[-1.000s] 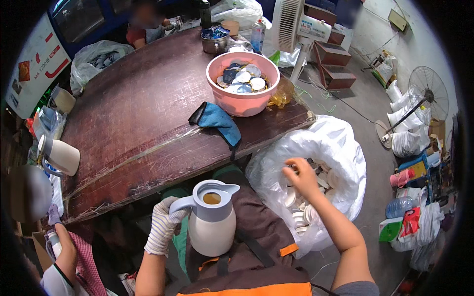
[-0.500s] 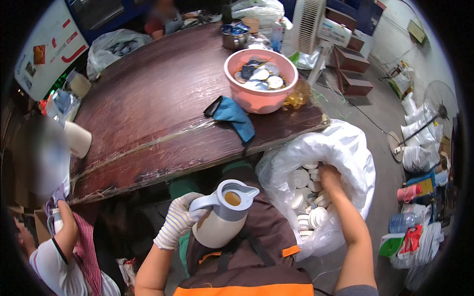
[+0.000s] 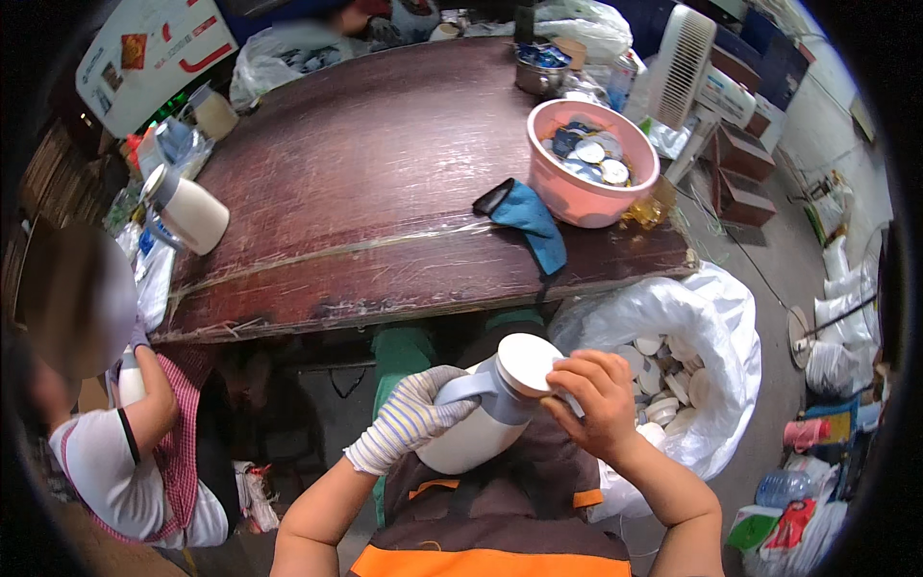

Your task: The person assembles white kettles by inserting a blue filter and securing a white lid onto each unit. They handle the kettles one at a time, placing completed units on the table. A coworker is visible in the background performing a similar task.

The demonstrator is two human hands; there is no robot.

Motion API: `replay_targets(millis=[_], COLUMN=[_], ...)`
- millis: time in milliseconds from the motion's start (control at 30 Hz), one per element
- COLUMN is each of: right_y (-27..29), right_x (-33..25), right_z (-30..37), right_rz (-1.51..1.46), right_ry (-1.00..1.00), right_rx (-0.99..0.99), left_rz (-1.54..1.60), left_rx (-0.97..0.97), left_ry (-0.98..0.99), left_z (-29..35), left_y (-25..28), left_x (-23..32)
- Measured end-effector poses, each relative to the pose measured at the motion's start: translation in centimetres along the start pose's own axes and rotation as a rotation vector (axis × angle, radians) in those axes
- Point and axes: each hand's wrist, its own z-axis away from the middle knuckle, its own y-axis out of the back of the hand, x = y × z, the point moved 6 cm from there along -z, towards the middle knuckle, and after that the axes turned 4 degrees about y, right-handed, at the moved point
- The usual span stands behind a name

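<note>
My left hand (image 3: 409, 423), in a striped knit glove, grips the grey handle of a white jug (image 3: 471, 423) held over my lap. My bare right hand (image 3: 596, 389) presses a round white lid (image 3: 529, 363) onto the jug's mouth. The jug tilts to the right, toward a large white plastic bag (image 3: 711, 317) at my right side. Several more round white lids (image 3: 663, 370) lie inside the bag.
A dark wooden table (image 3: 365, 192) stands in front with a pink bowl of lids (image 3: 591, 163), a blue cloth (image 3: 529, 216) and another white jug (image 3: 192, 212) at its left edge. A person (image 3: 125, 442) sits at the left. A white fan (image 3: 683, 62) stands beyond the table.
My right hand came out of the bag with a lid and set it on the jug's open mouth. The jug tilted to the right.
</note>
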Motion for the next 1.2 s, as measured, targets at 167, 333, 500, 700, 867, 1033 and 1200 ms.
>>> replay_targets(millis=[167, 333, 500, 700, 867, 1033, 1200], right_y=[-3.7, -4.8, -4.7, -3.9, -3.2, -4.3, -7.5], right_x=[-0.4, -0.7, -1.3, -6.2, -8.8, -9.2, -0.2], right_z=[-2.9, -3.0, -3.6, -5.7, -3.0, -3.8, -4.1], right_rz=[-0.299, -0.230, -0.303, -0.435, -0.400, -0.327, -0.333], right_ry=[-0.306, -0.065, 0.046, 0.437, 0.776, 0.709, -0.056], right_rx=[-0.398, -0.359, -0.391, -0.429, -0.479, -0.487, -0.452], left_rz=[0.039, -0.104, -0.126, -0.150, -0.043, -0.144, -0.099], left_rx=[-0.052, -0.094, -0.164, -0.188, -0.345, -0.039, 0.092], left_ry=[-0.117, -0.130, -0.101, -0.276, -0.251, -0.243, -0.179], left_z=[1.7, 0.8, 0.3, -1.8, -5.8, -4.9, -3.9], left_y=[-0.1, 0.4, 1.4, 3.9, -2.4, -0.3, 2.2], left_x=[-0.5, -1.2, -1.3, -1.4, 1.1, -0.2, -2.3])
